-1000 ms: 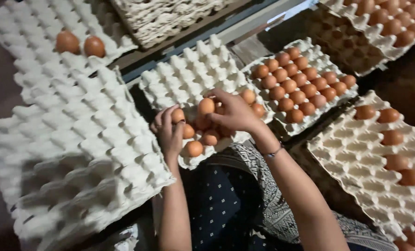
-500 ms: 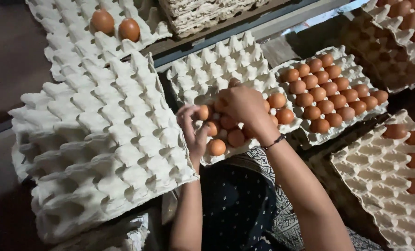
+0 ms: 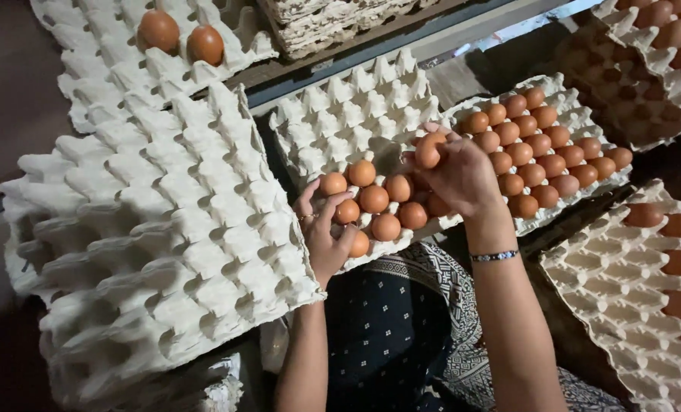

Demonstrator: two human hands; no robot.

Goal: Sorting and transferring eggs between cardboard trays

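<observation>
Brown eggs [image 3: 372, 200], off-white pulp trays [image 3: 165, 229], navy dotted cloth [image 3: 386, 328]

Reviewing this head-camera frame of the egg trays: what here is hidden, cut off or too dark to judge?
- Right hand: it holds one brown egg, but its palm covers the tray cells beneath, so eggs there cannot be counted.
- Left hand: whether its fingers grip the centre tray or an egg is unclear.
- Right-side tray: cut off by the frame edge.
- Top-right trays: too dark to count eggs.
- Stacked empty trays: height hidden.
</observation>
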